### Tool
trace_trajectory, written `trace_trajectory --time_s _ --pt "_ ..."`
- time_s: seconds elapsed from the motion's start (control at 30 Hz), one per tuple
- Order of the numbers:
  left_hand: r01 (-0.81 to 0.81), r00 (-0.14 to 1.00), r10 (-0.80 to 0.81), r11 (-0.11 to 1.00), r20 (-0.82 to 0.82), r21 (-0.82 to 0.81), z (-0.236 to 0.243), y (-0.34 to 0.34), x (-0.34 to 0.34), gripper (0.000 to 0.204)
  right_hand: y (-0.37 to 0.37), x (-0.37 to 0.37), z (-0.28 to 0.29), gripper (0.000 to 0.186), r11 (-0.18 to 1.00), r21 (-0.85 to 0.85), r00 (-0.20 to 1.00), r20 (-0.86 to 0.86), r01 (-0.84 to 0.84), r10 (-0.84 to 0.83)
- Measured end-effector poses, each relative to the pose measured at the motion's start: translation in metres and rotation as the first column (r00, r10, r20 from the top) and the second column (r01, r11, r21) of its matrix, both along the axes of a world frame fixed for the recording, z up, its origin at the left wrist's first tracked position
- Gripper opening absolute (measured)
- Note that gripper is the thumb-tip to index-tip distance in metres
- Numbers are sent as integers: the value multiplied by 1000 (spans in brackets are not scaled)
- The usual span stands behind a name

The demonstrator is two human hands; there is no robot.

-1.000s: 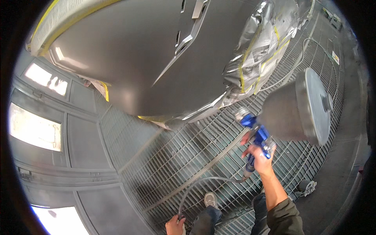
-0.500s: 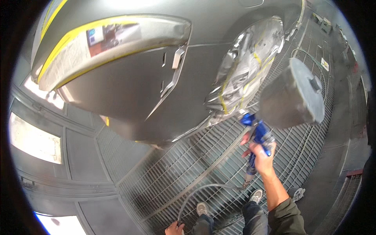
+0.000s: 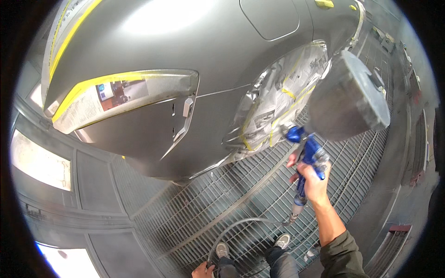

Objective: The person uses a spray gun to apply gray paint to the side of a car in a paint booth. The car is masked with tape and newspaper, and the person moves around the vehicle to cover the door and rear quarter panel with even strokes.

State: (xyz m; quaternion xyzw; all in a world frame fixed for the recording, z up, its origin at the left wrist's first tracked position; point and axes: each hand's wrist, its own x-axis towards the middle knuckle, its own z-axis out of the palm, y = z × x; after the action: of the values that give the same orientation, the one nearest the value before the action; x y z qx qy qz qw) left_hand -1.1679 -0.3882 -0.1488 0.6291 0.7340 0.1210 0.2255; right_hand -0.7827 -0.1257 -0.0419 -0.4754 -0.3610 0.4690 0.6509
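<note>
My right hand (image 3: 313, 181) is wrapped round the handle of a blue spray gun (image 3: 309, 155), held upright. A large grey paint cup (image 3: 340, 104) sits on top of it, and the nozzle points left toward a grey car body (image 3: 222, 44). From the bottom of the grip an air hose (image 3: 245, 221) curves left and down to my left hand (image 3: 202, 270), whose fingers are closed on it at the lower edge. Silver foil (image 3: 282, 97) with yellow tape covers the wheel opening, just beyond the nozzle. Newspaper (image 3: 111, 97) edged in yellow tape masks the light recess.
Metal floor grating (image 3: 250, 194) lies under my shoes (image 3: 282, 240). Grey wall panels (image 3: 99, 185) with bright windows (image 3: 41, 160) stand at the left. Along the right runs a dark wall base with a slotted channel (image 3: 389, 250). The car's lower bumper edge overhangs the grating.
The view has shifted, so more of the car's upper side and its fuel flap show. The car appears lower and further left. Both hands keep their hold on gun and hose.
</note>
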Motion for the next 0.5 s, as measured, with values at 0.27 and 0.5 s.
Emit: trace_trajectory --time_s 0.27,0.5 --pt "-21 997 22 1000 74 -21 53 18 75 30 34 53 43 30 959 8 958 44 -284 283" --pt "-70 986 72 997 148 -15 51 52 93 27 47 77 76 34 997 54 995 86 52 -57"
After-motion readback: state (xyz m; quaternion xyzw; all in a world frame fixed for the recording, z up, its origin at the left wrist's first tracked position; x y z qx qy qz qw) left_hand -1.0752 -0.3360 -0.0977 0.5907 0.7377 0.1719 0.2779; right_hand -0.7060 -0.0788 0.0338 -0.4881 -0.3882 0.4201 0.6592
